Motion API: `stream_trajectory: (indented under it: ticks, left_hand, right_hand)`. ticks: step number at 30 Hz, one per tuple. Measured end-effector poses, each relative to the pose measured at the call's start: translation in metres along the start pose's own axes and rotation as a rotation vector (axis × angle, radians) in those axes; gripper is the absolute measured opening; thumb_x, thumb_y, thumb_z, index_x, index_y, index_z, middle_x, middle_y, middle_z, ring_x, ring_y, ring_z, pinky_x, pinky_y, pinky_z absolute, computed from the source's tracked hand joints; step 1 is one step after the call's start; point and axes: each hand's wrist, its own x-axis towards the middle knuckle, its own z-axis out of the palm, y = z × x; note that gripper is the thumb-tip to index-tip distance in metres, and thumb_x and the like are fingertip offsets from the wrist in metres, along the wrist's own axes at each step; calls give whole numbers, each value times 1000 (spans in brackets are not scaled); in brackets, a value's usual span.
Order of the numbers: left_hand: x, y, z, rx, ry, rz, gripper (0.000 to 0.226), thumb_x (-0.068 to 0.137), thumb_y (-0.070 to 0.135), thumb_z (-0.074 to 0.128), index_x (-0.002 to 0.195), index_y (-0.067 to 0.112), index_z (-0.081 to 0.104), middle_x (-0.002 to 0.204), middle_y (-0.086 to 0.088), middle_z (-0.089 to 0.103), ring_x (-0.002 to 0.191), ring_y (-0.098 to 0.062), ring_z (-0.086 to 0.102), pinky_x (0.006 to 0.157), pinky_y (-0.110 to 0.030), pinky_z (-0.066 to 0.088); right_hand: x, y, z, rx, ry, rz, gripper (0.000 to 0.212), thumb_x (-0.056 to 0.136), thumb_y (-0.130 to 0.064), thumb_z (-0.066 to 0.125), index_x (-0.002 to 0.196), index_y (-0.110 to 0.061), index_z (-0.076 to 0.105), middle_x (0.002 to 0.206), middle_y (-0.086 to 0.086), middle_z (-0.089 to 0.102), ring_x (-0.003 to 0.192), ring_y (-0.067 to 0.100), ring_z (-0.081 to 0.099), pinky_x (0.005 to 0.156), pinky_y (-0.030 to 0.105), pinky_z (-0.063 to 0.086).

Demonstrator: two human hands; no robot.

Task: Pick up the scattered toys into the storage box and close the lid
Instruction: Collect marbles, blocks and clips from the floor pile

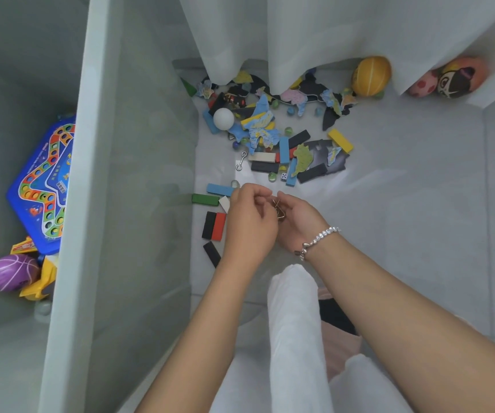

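The small metal wire puzzle (pixel 279 210) sat right between the two hands, low over the pale floor (pixel 419 180): the left hand (pixel 249 225) was curled with its fingertips pinching at the wire, and the right hand (pixel 295 222), palm up, cupped it from the other side, a beaded bracelet (pixel 319 238) on that wrist. Just beside the left hand lay loose blocks, a blue one (pixel 220 189), a green one (pixel 206 199), and a black and red pair (pixel 214 225). A metal hook piece (pixel 241 161) lay a little further out, and beyond it the main heap of puzzle pieces and blocks (pixel 285 144), with a white ball (pixel 223 118) in it, up against the white curtain (pixel 285 37). A yellow ball (pixel 370 75) rested near the curtain's hem. Off to the left stood the storage box (pixel 70 234), open, holding a blue game board (pixel 45 186) and a purple ball (pixel 10 272).
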Motion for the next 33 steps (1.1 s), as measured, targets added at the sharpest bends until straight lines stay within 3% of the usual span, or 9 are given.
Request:
stream_trajectory:
  ticks: [3, 5, 7, 10, 14, 16, 18, 27, 33]
  left_hand:
    - [-5, -2, 2, 127, -59, 121, 33, 88, -3, 45, 117, 12, 55, 110, 2, 47, 93, -2, 50, 78, -2, 33]
    - [-8, -4, 1, 134, -45, 141, 32, 88, 0, 51, 115, 14, 59, 108, 5, 54, 96, -7, 53, 79, -7, 36]
    - [-9, -8, -2, 92, 10, 144, 25, 86, 4, 58, 105, 19, 64, 103, 4, 61, 89, -3, 56, 74, -4, 39]
    - [-8, -14, -5, 5, 79, 57, 17, 84, 11, 63, 91, 27, 61, 98, 4, 63, 81, 3, 56, 67, -5, 40]
    - [-3, -30, -3, -87, 168, -130, 12, 87, 15, 62, 97, 19, 65, 101, 2, 65, 74, 2, 55, 65, -2, 40]
    - [-2, -43, -2, -49, 256, -163, 16, 87, 15, 62, 103, 17, 64, 105, 1, 58, 77, -2, 54, 72, -5, 43]
    - [-2, -55, 0, -36, 332, -178, 22, 86, 14, 63, 109, 14, 63, 105, 1, 48, 87, -13, 56, 84, -19, 46]
    - [20, -72, 2, 237, 273, -126, 47, 84, 25, 66, 129, 15, 53, 124, -4, 50, 116, -22, 45, 89, -28, 39]
    - [16, -68, 5, 186, 342, -55, 42, 83, 7, 61, 124, 15, 57, 102, -3, 63, 105, -23, 48, 80, -23, 35]
  right_hand:
    - [-3, 1, 4, 85, 11, 41, 31, 100, -25, 35, 88, -6, 57, 80, 6, 60, 79, 18, 59, 67, 28, 49]
    - [-2, 1, 5, 100, 13, 41, 28, 99, -26, 37, 89, -7, 56, 77, 6, 58, 76, 18, 59, 60, 27, 53]
    - [0, 0, 3, 75, 30, 14, 33, 99, -25, 37, 81, -4, 56, 72, 9, 59, 72, 20, 57, 64, 30, 52]
    - [0, -3, 1, -101, 77, -73, 36, 98, -25, 40, 78, -6, 61, 71, 6, 53, 61, 14, 51, 54, 23, 47]
    - [-2, -2, -5, -357, 103, -135, 27, 96, -23, 47, 79, -7, 60, 68, 2, 50, 54, 9, 45, 40, 15, 35]
    - [-2, -1, -8, -417, 138, -146, 26, 95, -22, 49, 78, -7, 60, 67, 2, 49, 52, 8, 42, 36, 14, 32]
    - [-3, 0, -10, -466, 179, -161, 26, 95, -22, 50, 76, -7, 61, 67, 2, 49, 53, 8, 41, 35, 13, 32]
    - [-8, 6, -14, -788, 241, -283, 27, 92, -27, 55, 71, -13, 63, 63, -1, 51, 51, 8, 42, 40, 14, 35]
    - [-6, 8, -14, -757, 222, -286, 26, 90, -29, 57, 72, -13, 64, 64, 0, 52, 53, 9, 43, 42, 14, 36]
